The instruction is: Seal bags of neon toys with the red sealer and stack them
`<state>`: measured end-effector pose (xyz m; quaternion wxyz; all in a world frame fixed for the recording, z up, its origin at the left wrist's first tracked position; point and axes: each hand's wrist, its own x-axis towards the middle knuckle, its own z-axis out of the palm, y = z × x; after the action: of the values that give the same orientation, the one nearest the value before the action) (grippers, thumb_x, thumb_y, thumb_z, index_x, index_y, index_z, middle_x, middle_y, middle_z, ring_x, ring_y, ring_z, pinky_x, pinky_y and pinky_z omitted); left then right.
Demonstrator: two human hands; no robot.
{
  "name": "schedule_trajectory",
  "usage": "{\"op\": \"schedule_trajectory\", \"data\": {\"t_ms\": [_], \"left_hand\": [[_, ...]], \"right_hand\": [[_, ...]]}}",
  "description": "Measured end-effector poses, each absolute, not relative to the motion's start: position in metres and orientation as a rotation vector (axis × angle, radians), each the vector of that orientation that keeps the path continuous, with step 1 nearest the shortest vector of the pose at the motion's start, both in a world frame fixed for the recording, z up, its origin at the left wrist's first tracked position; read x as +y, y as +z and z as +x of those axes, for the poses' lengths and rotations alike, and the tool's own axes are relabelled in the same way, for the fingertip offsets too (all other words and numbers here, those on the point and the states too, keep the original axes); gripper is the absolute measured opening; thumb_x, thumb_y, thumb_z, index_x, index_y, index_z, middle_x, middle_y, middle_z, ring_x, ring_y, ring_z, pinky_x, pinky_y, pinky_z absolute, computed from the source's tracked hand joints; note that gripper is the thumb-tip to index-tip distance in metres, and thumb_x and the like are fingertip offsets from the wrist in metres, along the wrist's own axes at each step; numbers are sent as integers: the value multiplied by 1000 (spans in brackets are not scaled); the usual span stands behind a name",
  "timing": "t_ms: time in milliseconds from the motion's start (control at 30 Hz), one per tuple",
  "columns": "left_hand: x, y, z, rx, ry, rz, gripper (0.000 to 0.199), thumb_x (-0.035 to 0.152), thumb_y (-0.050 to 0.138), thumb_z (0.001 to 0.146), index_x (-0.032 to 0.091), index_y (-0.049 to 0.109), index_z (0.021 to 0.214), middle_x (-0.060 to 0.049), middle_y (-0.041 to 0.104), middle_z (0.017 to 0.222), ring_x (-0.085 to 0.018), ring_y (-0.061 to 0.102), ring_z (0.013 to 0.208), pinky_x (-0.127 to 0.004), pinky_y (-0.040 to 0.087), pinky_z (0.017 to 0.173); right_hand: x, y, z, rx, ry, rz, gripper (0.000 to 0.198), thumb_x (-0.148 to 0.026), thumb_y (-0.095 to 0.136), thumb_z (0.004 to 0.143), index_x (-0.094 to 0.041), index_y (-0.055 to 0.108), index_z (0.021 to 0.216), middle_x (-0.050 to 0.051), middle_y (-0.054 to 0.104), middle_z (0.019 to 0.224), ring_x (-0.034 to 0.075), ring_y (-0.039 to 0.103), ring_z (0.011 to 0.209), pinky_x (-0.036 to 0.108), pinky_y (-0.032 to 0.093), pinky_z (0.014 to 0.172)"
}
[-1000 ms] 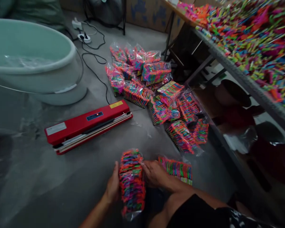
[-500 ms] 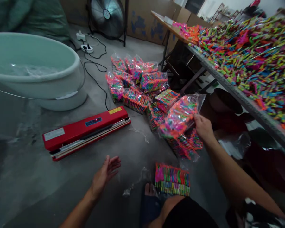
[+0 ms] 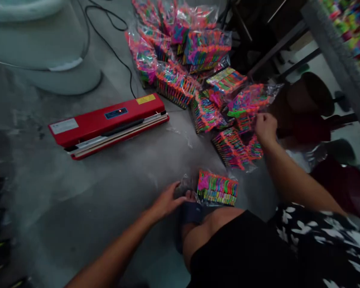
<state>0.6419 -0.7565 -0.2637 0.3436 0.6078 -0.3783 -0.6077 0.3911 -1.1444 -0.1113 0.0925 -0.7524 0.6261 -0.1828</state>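
Observation:
My left hand (image 3: 168, 200) is open beside my sandalled foot, thumb and fingers apart. Its fingertips are close to the clear loose end of a plastic bag (image 3: 185, 183); whether they touch it I cannot tell. That bag belongs to a pack of small colourful sticks (image 3: 217, 188) lying on the floor by my foot. My right hand (image 3: 266, 129) is closed, with its fingers curled, at the right edge of the pile. Just above it, a bagged pack (image 3: 249, 100) rests on the other packs, its loose plastic end free of the hand.
A red bag sealer (image 3: 108, 120) with a small red light lies on the floor to the left. Behind it stand a large pale tub (image 3: 57, 52) and a black cord (image 3: 114, 50). Several bagged packs (image 3: 177, 84) are heaped ahead. A table edge (image 3: 333, 52) runs along the right.
My right hand has put the bagged pack down on the pile and let it go. My left hand has moved right, toward the pack by my foot. The view has tipped downward.

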Motion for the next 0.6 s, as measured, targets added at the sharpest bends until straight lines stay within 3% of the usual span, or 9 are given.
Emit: {"op": "schedule_trajectory", "data": {"t_ms": [100,167,267,333,400,500,600], "left_hand": [[-771,-265,604,-1436,-1377,1482,79,45,81,81,21,53,151,-17,51,157,-36,45,147,-53,34,124],[-781,-264,586,-1666,-1280,1417,79,54,84,78,19,59,145,-18,56,151,-37,48,142,-55,35,122],[-787,-263,570,-1965,-1189,1308,60,62,81,79,17,73,117,-18,69,127,-39,57,128,-59,37,117],[-784,-261,569,-2121,-1134,1224,37,52,75,89,18,74,104,-15,73,110,-35,62,118,-57,38,115],[-780,-260,574,-2172,-1097,1221,21,38,65,98,19,74,99,-11,74,100,-31,65,110,-54,39,114],[-778,-260,589,-2111,-1121,1279,19,31,58,101,20,73,94,-9,74,93,-27,67,100,-52,38,116],[-780,-254,612,-1973,-1207,1284,17,29,59,99,21,71,91,-8,73,88,-26,68,92,-53,38,117]], "right_hand": [[-1036,-141,405,1212,-146,-2415,26,-34,58,101,-15,71,114,17,70,126,24,63,120,35,44,107],[-976,-162,413,928,100,-2408,51,-42,71,94,-21,61,140,16,53,154,29,50,143,42,40,119],[-938,-189,425,877,369,-2398,83,-45,80,85,-18,46,156,21,40,164,37,41,150,52,36,123],[-941,-201,434,941,516,-2400,79,-39,80,85,-14,49,153,24,46,159,38,47,145,52,37,121],[-954,-209,442,1043,673,-2378,57,-30,73,90,-12,59,142,24,59,146,36,58,134,46,44,114],[-971,-210,451,1182,938,-2341,29,-22,62,94,-13,71,120,22,73,119,33,70,113,39,52,94],[-987,-197,451,1322,995,-2376,24,-21,54,96,-15,72,111,19,77,105,29,73,99,33,50,81]]}}
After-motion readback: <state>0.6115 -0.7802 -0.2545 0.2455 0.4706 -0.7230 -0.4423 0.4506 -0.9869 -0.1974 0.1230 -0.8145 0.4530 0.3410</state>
